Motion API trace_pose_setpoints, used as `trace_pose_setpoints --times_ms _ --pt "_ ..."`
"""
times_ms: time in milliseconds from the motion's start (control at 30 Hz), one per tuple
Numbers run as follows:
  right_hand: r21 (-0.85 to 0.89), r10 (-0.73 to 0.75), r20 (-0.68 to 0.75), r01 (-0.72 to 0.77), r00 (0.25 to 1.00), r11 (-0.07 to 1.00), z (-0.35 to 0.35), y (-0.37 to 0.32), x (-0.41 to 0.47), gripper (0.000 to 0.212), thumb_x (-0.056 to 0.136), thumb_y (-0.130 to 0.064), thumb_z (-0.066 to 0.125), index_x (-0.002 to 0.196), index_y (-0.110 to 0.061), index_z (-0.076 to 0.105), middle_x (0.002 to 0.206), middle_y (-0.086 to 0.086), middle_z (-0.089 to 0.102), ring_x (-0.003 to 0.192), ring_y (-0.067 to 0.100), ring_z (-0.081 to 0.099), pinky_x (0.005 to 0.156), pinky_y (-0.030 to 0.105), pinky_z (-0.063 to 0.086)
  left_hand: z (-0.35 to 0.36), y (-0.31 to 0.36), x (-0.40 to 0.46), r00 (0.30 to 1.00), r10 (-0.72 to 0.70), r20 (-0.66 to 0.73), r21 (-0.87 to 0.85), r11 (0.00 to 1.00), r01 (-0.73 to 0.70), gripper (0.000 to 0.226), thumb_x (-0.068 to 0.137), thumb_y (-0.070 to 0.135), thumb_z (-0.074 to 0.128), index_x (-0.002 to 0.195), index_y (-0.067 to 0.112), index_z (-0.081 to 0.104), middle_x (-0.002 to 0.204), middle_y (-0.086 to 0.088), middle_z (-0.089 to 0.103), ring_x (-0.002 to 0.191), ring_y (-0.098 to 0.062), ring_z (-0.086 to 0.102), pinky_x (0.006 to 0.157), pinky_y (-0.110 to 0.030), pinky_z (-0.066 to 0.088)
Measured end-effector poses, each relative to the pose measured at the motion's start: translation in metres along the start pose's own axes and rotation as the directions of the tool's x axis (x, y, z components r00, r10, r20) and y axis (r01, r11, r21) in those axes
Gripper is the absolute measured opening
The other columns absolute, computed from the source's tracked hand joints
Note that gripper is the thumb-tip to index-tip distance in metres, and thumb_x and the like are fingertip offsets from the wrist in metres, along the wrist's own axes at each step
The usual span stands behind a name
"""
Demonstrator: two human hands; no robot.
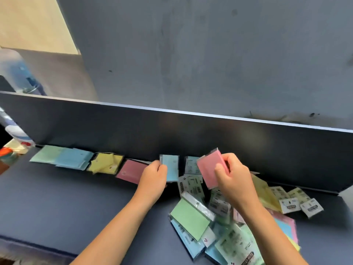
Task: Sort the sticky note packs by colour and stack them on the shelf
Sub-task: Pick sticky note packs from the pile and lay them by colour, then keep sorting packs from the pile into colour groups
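The right hand (232,175) is raised a little above the table (76,207), its fingers and thumb curled round a pink pack (211,170) that tilts with its top edge toward the dark back panel (172,131); the left hand (153,175) sits just to the left of it, pinching a light blue pack (170,168) by its left edge and holding it upright, close to the panel; between the two hands, a pale blue pack (191,165) with printed labelling leans against the panel.

Left of the left hand, a row of sorted stacks runs along the foot of the panel: a pink stack (130,173) just beside the hand, then a yellow stack (106,163), then a blue stack (73,158), and a green stack (46,154) at the far end, its edge touching the blue one.

Below and to the right of the hands lies an unsorted heap (229,226) of packs, overlapping one another; a green pack (189,219) lies on top at its left, blue ones under it, yellow and pink sheets at the right edge, and several packs lie label side up, their print blurred.
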State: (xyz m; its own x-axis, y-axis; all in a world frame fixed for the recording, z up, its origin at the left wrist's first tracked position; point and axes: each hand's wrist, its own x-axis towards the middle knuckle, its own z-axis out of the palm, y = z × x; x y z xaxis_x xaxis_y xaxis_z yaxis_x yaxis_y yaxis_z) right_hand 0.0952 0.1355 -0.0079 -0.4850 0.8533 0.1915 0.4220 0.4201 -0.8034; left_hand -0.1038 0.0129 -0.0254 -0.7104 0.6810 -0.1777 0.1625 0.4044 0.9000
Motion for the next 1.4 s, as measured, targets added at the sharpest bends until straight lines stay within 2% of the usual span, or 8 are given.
trace_pose_setpoints --times_ms 200,333,433,533,633,833,1100,1400 --pt "-0.228 -0.32 0.148 0.347 0.936 0.91 0.098 -0.05 0.01 0.02 0.092 -0.038 0.057 0.108 -0.037 0.068 0.09 -0.013 0.054 0.071 0.014 0.057 0.059 0.035 0.049 -0.104 -0.043 0.017 0.99 -0.089 -0.109 -0.083 0.993 0.081 0.018 0.094 0.007 0.049 0.083 0.006 0.064 0.089 -0.005 0.073 0.079 -0.023 0.068 0.078 -0.048 0.061" --pt "-0.376 -0.452 0.231 0.507 0.862 0.775 0.18 -0.081 0.021 0.014 0.094 -0.035 0.062 0.105 -0.037 0.071 0.088 -0.007 0.052 0.065 0.024 0.055 0.046 0.029 0.043 -0.178 -0.073 0.035 0.974 -0.155 -0.166 -0.196 0.973 0.122 0.034 0.093 0.004 0.051 0.122 0.016 0.065 0.108 -0.003 0.076 0.088 -0.019 0.076 0.075 -0.037 0.06" --pt "-0.485 -0.407 0.336 0.527 0.849 0.699 0.233 -0.09 0.026 0.014 0.094 -0.042 0.064 0.104 -0.036 0.073 0.091 -0.004 0.052 0.075 0.026 0.06 0.047 0.029 0.042 -0.224 -0.091 0.047 0.97 -0.162 -0.181 -0.241 0.964 0.116 0.035 0.094 0.003 0.054 0.126 0.017 0.058 0.106 -0.002 0.076 0.081 -0.017 0.077 0.07 -0.032 0.056" --pt "-0.521 -0.19 0.41 0.399 0.892 0.755 0.263 -0.091 0.022 0.036 0.095 -0.065 0.059 0.12 -0.042 0.071 0.11 -0.006 0.051 0.104 0.021 0.059 0.069 0.037 0.058 -0.266 -0.107 0.066 0.968 -0.168 -0.188 -0.257 0.959 0.117 0.03 0.094 0.003 0.056 0.12 0.018 0.058 0.1 0.003 0.076 0.074 -0.013 0.076 0.068 -0.032 0.055" --pt "-0.517 -0.031 0.401 0.254 0.916 0.818 0.272 -0.093 0.025 0.048 0.092 -0.073 0.044 0.121 -0.046 0.071 0.113 -0.011 0.047 0.109 0.015 0.056 0.085 0.038 0.057 -0.311 -0.132 0.097 0.964 -0.153 -0.218 -0.214 0.971 0.106 0.023 0.092 0.008 0.062 0.111 0.022 0.062 0.099 0.005 0.076 0.079 -0.013 0.075 0.075 -0.039 0.06" --pt "-0.598 0.121 0.357 0.126 0.926 0.792 0.267 -0.11 0.029 0.034 0.095 -0.042 0.058 0.127 -0.047 0.07 0.112 -0.014 0.051 0.109 0.015 0.057 0.09 0.034 0.054 -0.344 -0.145 0.152 0.983 -0.011 -0.182 0.215 0.975 0.051 0.021 0.091 0.018 0.068 0.111 0.019 0.065 0.099 0.001 0.07 0.093 -0.025 0.066 0.072 -0.031 0.047" --pt "-0.69 0.209 0.24 0.015 0.948 0.723 0.255 -0.135 0.001 0.036 0.092 -0.037 0.053 0.125 -0.032 0.067 0.126 0.001 0.057 0.118 0.028 0.051 0.095 0.041 0.052 -0.323 -0.151 0.162 0.976 0.181 -0.123 0.748 0.663 -0.028 0.035 0.083 0.032 0.078 0.108 0.01 0.07 0.108 -0.023 0.054 0.084 -0.048 0.062 0.077 -0.051 0.053" --pt "-0.721 0.234 -0.077 -0.216 0.969 0.658 0.168 -0.104 -0.001 0.026 0.093 -0.044 0.057 0.105 -0.029 0.075 0.109 0.002 0.061 0.107 0.028 0.059 0.081 0.04 0.055 -0.277 -0.103 0.139 0.907 0.396 -0.14 0.78 0.609 -0.145 0.03 0.069 0.012 0.084 0.097 0.007 0.071 0.086 -0.025 0.055 0.078 -0.049 0.057 0.068 -0.055 0.049"
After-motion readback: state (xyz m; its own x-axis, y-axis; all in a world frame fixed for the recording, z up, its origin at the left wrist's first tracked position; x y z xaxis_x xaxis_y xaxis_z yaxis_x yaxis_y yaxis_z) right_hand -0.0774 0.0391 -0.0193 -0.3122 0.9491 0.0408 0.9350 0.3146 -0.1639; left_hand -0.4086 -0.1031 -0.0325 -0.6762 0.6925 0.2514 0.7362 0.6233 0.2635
